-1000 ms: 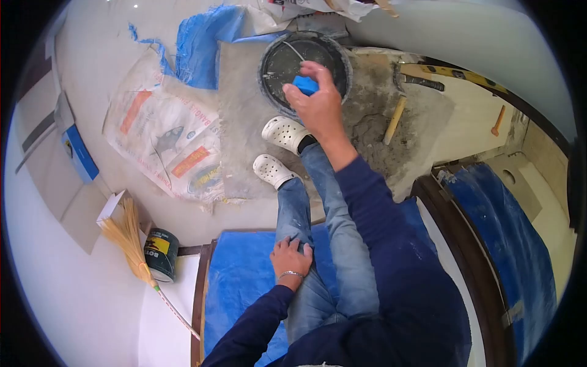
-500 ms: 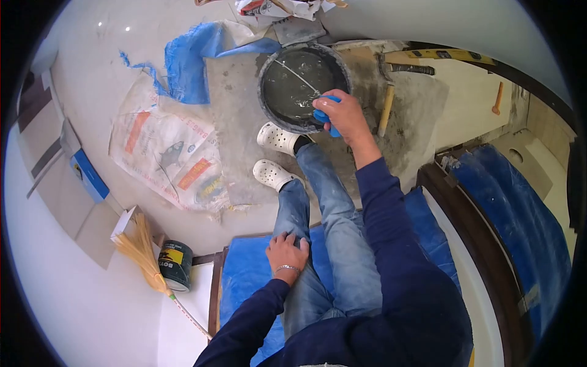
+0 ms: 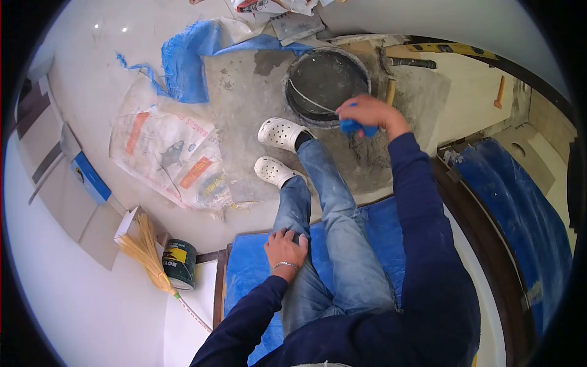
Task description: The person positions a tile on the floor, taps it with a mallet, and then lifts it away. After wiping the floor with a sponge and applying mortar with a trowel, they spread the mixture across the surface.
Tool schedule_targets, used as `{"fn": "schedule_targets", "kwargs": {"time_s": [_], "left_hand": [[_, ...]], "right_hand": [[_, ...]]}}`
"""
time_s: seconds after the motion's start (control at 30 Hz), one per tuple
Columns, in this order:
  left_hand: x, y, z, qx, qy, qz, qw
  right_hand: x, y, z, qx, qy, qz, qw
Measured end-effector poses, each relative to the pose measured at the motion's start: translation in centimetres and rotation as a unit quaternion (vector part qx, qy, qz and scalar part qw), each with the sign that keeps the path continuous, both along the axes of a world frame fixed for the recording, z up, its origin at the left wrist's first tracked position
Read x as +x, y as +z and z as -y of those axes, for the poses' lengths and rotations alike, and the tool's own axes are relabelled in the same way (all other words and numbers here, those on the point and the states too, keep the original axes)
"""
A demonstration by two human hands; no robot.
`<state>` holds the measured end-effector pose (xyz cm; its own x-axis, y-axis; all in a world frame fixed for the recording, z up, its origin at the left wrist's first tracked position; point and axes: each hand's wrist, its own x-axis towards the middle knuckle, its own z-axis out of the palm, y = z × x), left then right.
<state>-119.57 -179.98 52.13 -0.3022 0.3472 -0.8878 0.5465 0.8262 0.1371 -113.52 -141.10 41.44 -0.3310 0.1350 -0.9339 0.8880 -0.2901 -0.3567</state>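
My right hand (image 3: 370, 114) is closed round a blue object (image 3: 353, 126), perhaps a sponge or cloth, at the lower right rim of a black bucket (image 3: 296, 110). Grey, wet-looking material (image 3: 330, 73) lies inside the bucket. The bucket's thin handle runs across its left side and ends close to my fingers. My left hand (image 3: 283, 249) rests with fingers spread on my left knee and holds nothing.
A printed sack (image 3: 165, 153) and blue sheeting (image 3: 186, 64) lie left of the bucket. Hammers (image 3: 413, 63) and a yellow level (image 3: 449, 49) are at upper right. A broom (image 3: 147, 254) stands by a dark can (image 3: 178, 264) at lower left.
My right hand has moved right with the blue object. The bucket has shifted right too, now partly covering the wooden handle beside it. My left hand stays on the knee.
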Motion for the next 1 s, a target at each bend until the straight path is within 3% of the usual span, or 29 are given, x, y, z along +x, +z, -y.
{"fn": "schedule_targets", "kwargs": {"time_s": [0.1,0.17,0.2,0.27,0.3,0.4,0.43,0.47,0.5,0.53,0.6,0.63,0.67,0.73,0.77,0.83,0.9,1.0], "left_hand": [[-0.4,0.0,-0.1,-0.011,-0.007,0.006,1.000],[-0.3,-0.2,0.1,0.008,-0.014,-0.007,1.000],[-0.5,-0.4,-0.1,0.007,-0.014,-0.011,1.000],[-1.0,-0.1,-0.1,0.014,-0.022,-0.015,1.000],[-1.1,-0.2,0.0,0.004,-0.020,-0.021,1.000],[-1.2,-0.3,0.4,0.024,-0.009,-0.014,1.000],[-1.3,-0.4,0.3,0.032,-0.013,-0.017,0.999],[-1.3,-0.5,0.3,0.041,-0.020,-0.017,0.999],[-1.3,-0.6,0.5,0.040,-0.024,-0.014,0.999],[-1.3,-0.5,0.6,0.041,-0.022,-0.018,0.999],[-1.3,-0.1,0.6,0.051,-0.026,-0.016,0.998],[-1.4,0.1,0.6,0.049,-0.028,-0.018,0.998],[-1.4,0.0,0.4,0.053,-0.030,-0.020,0.998],[-1.3,0.0,0.3,0.058,-0.041,-0.014,0.997],[-1.2,0.2,0.1,0.047,-0.048,-0.013,0.998],[-1.1,0.5,-0.5,0.055,-0.073,-0.006,0.996],[-1.0,0.7,0.5,0.055,-0.083,-0.023,0.995],[-2.4,0.0,4.1,0.120,-0.090,0.018,0.989]], "right_hand": [[-1.7,-2.0,-3.4,-0.046,-0.067,-0.039,0.996],[-2.0,-7.0,-4.1,-0.004,-0.170,0.000,0.985],[-2.1,-9.7,-4.1,-0.006,-0.170,-0.004,0.985],[-2.7,-14.7,-2.6,0.203,0.068,0.103,0.971],[-3.4,-16.0,-1.6,0.194,0.070,0.095,0.974],[-3.5,-19.8,1.6,0.313,0.138,0.238,0.909],[-2.9,-22.4,2.5,0.310,0.138,0.238,0.910],[-2.4,-24.8,3.6,0.318,0.214,0.177,0.907],[-2.2,-25.2,4.2,0.324,0.287,0.114,0.894],[-2.1,-25.3,4.5,0.324,0.285,0.117,0.895],[-2.9,-24.2,4.9,0.273,0.185,0.018,0.944],[-2.8,-23.9,5.6,0.328,0.082,0.024,0.941],[-2.9,-23.2,5.8,0.386,-0.022,0.028,0.922],[-3.7,-18.1,4.9,0.331,-0.167,0.036,0.928],[-3.6,-16.0,4.7,0.303,-0.239,-0.013,0.922],[-2.8,-20.3,6.1,0.348,-0.360,-0.051,0.864],[-3.7,-9.2,5.5,0.200,-0.490,-0.131,0.838],[-3.6,1.3,6.0,0.129,-0.565,-0.175,0.796]]}}
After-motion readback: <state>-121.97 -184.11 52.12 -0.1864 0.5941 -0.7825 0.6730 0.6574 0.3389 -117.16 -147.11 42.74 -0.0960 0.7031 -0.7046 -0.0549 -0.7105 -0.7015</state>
